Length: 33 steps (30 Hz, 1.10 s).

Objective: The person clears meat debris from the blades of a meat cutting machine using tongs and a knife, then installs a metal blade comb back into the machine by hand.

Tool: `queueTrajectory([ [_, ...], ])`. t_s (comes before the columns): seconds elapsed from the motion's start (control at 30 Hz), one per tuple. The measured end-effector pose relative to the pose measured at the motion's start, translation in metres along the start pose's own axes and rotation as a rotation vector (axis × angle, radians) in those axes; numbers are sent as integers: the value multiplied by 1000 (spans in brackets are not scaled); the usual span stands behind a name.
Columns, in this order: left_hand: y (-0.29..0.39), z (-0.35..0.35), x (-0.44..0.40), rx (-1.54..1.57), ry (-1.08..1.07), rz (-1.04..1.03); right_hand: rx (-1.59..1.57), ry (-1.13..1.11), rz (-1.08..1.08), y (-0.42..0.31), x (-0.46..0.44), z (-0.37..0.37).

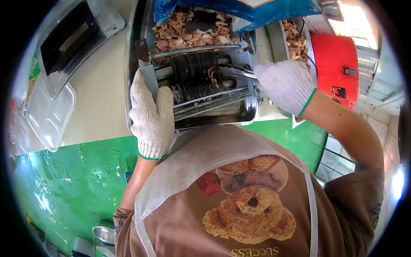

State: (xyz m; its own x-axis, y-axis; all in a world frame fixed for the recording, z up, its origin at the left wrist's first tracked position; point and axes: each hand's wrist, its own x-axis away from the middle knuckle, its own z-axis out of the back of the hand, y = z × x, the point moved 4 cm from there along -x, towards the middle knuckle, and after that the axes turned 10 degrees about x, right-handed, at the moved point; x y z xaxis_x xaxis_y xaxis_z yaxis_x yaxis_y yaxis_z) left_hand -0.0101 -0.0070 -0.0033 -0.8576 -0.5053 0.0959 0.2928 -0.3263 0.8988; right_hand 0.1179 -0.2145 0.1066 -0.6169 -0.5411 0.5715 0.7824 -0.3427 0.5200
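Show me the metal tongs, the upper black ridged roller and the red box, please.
Metal tongs (243, 74): head view, on the bright metal shaft.
Black ridged roller (192, 67): head view, middle of its ridges.
Red box (327, 62): head view, on its red surface.

lighting bright overall. window (357, 28) at upper right blown out to white; second glare spot at right rim. glossy highlights on green floor (77, 180). rollers (195, 66) dark, little detail in gaps. shirt print (250, 212) sharp. fisheye bend strong toward rim, corners black.
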Motion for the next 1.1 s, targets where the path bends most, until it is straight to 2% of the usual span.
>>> queueTrajectory([
  [0.2, -6, -4, 0, -15, 27, -16, -359, -4, 40, -7, 4, -36],
  [0.3, -7, -3, -2, -18, -2, -34, -648, -447, -30, -9, 0, -36],
  [0.4, -1, -2, -3, -2, -22, -28, -902, -467, -163, -17, 10, -38],
  [0.5, 0, -1, -1, -54, -25, -51, -983, -434, -103, -19, 13, -43],
  [0.6, -6, -2, -2, -25, -17, -15, -1238, -604, -261, -21, 20, -35],
  [0.7, -10, -2, -1, -44, -3, -25, -1149, -42, -92, -27, 6, -59],
  [0.73, -5, -2, -2, -48, -24, -8, -1006, 506, 47, 2, 4, -4],
  [0.8, 13, 4, 0, -71, -78, 16, -1066, 784, 112, 29, 15, 48],
  [0.87, 6, 6, 1, -91, -32, -121, -1462, 280, -24, 29, 2, 49],
  [0.9, -3, -1, -2, -83, 11, -182, -1491, 244, -149, 24, 4, 37],
  [0.97, -6, 0, -3, -41, 8, -169, -1383, 385, -276, 41, 17, 38],
  [1.0, -4, 4, -6, -54, -18, -139, -1568, 209, -296, 46, 27, 35],
  [1.03, 0, 4, -11, -62, -34, -121, -1492, 252, -314, 57, 34, 27],
  [1.1, -2, 8, -27, -58, -50, -89, -1593, 444, -324, 64, 48, 9],
])
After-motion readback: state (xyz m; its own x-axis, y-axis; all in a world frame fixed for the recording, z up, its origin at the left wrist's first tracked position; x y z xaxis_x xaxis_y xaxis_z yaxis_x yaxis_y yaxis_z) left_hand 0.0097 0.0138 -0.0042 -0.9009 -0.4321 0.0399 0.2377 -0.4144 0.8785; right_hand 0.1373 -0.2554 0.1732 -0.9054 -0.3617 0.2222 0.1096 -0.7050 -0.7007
